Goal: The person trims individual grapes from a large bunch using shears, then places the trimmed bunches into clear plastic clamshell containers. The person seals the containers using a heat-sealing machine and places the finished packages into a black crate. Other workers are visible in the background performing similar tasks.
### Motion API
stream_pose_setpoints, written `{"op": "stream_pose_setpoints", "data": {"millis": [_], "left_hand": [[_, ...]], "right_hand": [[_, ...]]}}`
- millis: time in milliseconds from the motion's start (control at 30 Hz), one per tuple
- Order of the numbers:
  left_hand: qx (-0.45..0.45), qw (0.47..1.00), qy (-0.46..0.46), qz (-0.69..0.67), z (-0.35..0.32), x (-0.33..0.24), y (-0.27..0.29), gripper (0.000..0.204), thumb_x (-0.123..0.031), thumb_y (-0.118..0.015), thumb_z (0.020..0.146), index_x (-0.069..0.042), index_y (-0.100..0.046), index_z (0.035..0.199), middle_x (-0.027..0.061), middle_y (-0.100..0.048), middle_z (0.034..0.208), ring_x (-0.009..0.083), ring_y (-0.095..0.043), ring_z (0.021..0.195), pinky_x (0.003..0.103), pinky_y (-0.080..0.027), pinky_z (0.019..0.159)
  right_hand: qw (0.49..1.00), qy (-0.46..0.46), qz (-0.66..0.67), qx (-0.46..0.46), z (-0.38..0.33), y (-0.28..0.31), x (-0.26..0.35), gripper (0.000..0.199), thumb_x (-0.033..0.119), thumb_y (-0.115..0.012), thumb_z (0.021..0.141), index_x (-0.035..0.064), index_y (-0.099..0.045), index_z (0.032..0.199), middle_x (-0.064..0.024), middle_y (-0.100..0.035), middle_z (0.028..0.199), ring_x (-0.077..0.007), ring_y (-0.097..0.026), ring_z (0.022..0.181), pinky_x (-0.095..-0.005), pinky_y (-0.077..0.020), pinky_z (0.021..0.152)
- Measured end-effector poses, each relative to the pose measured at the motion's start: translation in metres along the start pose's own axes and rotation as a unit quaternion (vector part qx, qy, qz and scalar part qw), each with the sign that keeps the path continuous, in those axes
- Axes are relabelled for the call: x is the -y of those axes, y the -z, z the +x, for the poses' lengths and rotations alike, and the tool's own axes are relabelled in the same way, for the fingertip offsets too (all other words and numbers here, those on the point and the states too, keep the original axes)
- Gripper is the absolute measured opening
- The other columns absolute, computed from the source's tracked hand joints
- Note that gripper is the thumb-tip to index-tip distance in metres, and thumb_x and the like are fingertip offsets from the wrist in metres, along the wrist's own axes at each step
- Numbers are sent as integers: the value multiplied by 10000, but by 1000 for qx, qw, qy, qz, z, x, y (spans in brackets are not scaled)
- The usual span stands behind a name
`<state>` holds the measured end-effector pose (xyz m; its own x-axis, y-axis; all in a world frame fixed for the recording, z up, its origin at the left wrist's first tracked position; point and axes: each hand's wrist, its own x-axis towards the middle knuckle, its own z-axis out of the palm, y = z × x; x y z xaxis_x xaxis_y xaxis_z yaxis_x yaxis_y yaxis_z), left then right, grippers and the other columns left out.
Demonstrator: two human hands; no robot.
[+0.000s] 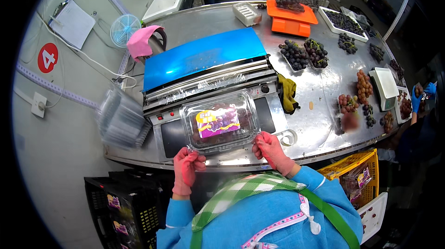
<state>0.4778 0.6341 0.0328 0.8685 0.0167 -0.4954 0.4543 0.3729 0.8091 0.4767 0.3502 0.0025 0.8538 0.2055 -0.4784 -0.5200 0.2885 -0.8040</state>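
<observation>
- Left hand [186, 170] and right hand [271, 150]: grip clamped at the near corners of the clear container [220, 121]; on film or rim, I cannot tell.
- Container sits at the wrapping machine's [206, 61] front.
- Apparently done: filling, labelling.
- Probably left: sealing; the grapes [317, 54] right of the machine look unwrapped.

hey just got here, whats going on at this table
A person's pink-gloved left hand and right hand grip the near corners of a labelled clear box at the front of a blue-topped wrapping machine. Across the table, another person stands by an orange scale bearing dark grapes.
</observation>
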Motion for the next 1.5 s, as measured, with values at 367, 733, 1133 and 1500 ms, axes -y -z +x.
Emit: {"op": "stream_pose_setpoints", "data": {"millis": [367, 733, 1133, 1500], "left_hand": [[-98, 981, -161, -45, -79, -11, 29, 179, -176, -547, 913, -19, -556, 1000, 99, -643, 764, 186, -632, 603, 332, -565, 584], [-97, 830, -431, -341, -117, -15, 58, 738, -581, -485, 913, -139, -275, 1466, 48, -391, 1459, 235, -413, 1316, 443, -341, 1086], [-280, 754, -493, -333, -229, -38, 230, 609, -541, -474, 918, -137, -437, 1373, 77, -531, 1330, 256, -544, 1175, 474, -508, 891], [-414, 843, -102, -328, -233, 17, 319, 702, -682, -498, 830, -137, -512, 1272, 101, -575, 1193, 364, -573, 1014, 530, -514, 796]], "right_hand": [[981, 62, -44, 177, 10, -41, 24, 106, 175, -586, 894, 77, -563, 860, 38, -530, 811, -95, -523, 784, -252, -435, 753], [864, 213, -66, 452, 14, -213, 4, 183, 127, -622, 894, -15, -505, 887, 3, -434, 887, -59, -354, 683, -209, -317, 625], [807, 56, -169, 563, 23, -289, -19, 571, 258, -589, 948, -12, -370, 1400, -103, -313, 1502, -216, -406, 1316, -389, -299, 1119], [855, 48, -262, 444, 55, -257, -41, 350, 133, -583, 938, 13, -507, 1258, -70, -522, 1241, -140, -462, 1174, -288, -345, 1010]]}}
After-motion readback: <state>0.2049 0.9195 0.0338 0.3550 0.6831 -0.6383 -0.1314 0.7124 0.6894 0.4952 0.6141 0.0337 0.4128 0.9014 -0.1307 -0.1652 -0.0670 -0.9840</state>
